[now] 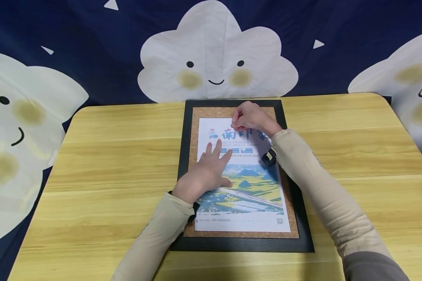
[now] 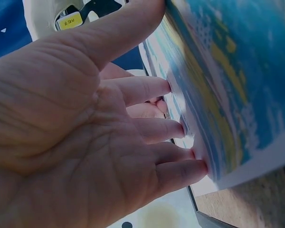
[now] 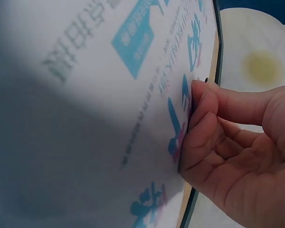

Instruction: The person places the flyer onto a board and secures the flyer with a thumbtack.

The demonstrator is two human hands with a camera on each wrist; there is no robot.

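A printed poster (image 1: pixel 246 195) with a yellow landscape and blue lettering lies on a cork board in a black frame (image 1: pixel 182 156) at the table's middle. My left hand (image 1: pixel 211 166) lies flat on the poster's left half, fingers straight and spread; the left wrist view shows those fingertips (image 2: pixel 168 87) pressing the poster (image 2: pixel 228 71). My right hand (image 1: pixel 244 117) is at the poster's top edge with its fingers curled. In the right wrist view its fingertips (image 3: pixel 199 95) are bunched against the poster (image 3: pixel 109 95) near the frame (image 3: pixel 218 47). Nothing shows between them.
The wooden table (image 1: pixel 109 156) stretches to both sides of the frame. A dark blue cloth with white smiling clouds (image 1: pixel 214 58) hangs behind the far edge. A small black device (image 1: pixel 269 157) sits under my right wrist.
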